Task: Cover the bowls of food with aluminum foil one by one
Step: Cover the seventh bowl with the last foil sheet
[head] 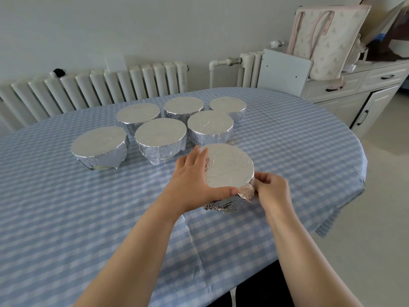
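Sitting on a blue checked tablecloth: seven foil-covered bowls. Left hand cups the nearest bowl; right hand pinches its foil skirt.

Two bare forearms, no sleeves, left grip, right grip

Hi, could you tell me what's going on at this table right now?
A person is wrapping bowls in aluminum foil on a table with a blue checked cloth. The left hand holds the nearest foil-covered bowl by its side, while the right hand pinches the foil against its other side. Six more bowls behind it are already covered. No uncovered bowl is in view.
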A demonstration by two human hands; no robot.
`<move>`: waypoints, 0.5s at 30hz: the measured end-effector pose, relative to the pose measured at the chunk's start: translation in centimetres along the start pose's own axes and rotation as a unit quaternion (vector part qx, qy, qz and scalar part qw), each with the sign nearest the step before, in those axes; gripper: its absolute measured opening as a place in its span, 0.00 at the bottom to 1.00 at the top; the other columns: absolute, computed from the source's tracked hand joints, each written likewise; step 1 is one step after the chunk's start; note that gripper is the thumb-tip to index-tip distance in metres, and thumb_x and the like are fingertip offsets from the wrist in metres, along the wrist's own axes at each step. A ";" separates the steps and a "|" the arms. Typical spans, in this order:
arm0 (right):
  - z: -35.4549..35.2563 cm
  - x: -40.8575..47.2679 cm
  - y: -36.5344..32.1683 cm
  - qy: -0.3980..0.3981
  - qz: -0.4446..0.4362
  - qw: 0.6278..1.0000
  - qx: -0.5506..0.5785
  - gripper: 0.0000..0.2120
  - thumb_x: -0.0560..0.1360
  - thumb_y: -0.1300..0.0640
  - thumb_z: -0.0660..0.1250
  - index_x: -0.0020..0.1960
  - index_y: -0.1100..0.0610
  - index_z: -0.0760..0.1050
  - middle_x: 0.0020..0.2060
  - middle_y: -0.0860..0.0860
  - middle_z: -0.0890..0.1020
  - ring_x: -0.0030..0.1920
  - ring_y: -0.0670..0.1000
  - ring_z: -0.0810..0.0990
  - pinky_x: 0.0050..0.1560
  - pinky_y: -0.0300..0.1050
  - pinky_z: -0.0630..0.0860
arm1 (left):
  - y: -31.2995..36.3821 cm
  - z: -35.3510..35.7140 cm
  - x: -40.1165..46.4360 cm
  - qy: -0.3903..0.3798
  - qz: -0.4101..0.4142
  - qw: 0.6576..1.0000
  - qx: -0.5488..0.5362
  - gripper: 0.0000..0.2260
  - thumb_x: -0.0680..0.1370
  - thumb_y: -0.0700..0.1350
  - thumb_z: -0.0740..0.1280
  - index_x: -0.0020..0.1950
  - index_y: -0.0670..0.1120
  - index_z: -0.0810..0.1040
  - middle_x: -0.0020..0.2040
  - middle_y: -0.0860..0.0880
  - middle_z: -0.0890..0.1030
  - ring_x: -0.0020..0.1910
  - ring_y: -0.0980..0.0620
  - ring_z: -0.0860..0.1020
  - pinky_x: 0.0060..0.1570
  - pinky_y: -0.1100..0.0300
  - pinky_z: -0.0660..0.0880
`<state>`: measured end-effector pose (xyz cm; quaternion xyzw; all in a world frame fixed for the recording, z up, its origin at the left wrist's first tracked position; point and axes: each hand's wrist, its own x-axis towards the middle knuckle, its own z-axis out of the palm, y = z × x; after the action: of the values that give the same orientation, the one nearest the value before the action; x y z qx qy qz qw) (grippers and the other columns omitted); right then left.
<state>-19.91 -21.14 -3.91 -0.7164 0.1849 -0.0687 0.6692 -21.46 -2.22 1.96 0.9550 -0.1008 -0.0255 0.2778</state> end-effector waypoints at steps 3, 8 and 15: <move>0.0 -0.9 -0.2 -0.003 -0.018 1.000 0.018 0.11 0.77 0.66 0.63 0.46 0.56 0.83 0.40 0.58 0.86 0.41 0.55 0.84 0.47 0.55 0.81 | 0.1 0.1 0.2 0.002 -0.003 1.000 0.002 0.58 0.57 0.77 0.62 0.80 0.53 0.46 0.80 0.55 0.46 0.77 0.53 0.44 0.74 0.49 0.52; -0.5 -2.2 -0.7 -0.055 -0.024 0.998 0.036 0.17 0.81 0.56 0.56 0.45 0.56 0.84 0.43 0.59 0.86 0.51 0.60 0.84 0.60 0.62 0.77 | 0.6 0.3 0.1 0.021 -0.011 1.000 -0.002 0.53 0.64 0.72 0.69 0.80 0.52 0.48 0.80 0.54 0.47 0.76 0.53 0.45 0.74 0.49 0.53; -1.0 -0.5 -2.1 -0.085 -0.006 0.996 0.005 0.24 0.80 0.40 0.57 0.43 0.55 0.83 0.30 0.48 0.81 0.36 0.51 0.76 0.43 0.49 0.70 | 2.9 2.2 0.0 0.066 -0.089 0.994 -0.003 0.56 0.63 0.75 0.66 0.79 0.46 0.50 0.80 0.45 0.46 0.76 0.42 0.47 0.74 0.47 0.53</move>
<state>-20.37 -21.80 -1.69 -0.7174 0.1229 -0.0128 0.6856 -22.24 -5.74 1.67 0.9589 0.0034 0.0125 0.2834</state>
